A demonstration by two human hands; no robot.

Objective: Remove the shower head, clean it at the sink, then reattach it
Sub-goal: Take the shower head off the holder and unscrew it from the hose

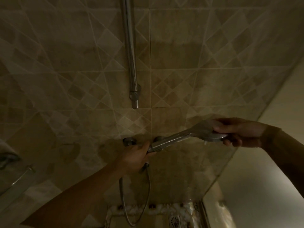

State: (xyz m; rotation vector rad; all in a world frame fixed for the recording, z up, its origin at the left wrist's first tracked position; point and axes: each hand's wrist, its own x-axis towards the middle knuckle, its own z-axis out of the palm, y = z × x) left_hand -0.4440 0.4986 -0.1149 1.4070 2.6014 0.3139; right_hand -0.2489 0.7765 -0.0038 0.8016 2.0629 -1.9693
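A chrome shower head [205, 131] with a long handle [171, 140] lies almost level in front of the tiled wall. My right hand [236, 134] grips its round spray end from the right. My left hand [136, 157] holds the lower end of the handle, where the metal hose [148, 188] joins it. The hose hangs down from there in a loop toward the floor. The scene is dim and the joint itself is hidden by my left fingers.
A chrome riser pipe [130, 51] runs down the wall to a holder [134, 96]. Two round wall fittings [129, 141] sit behind my left hand. A floor drain [174, 220] lies below. A glass panel edge [230, 162] stands at the right, a towel bar [9, 159] at the left.
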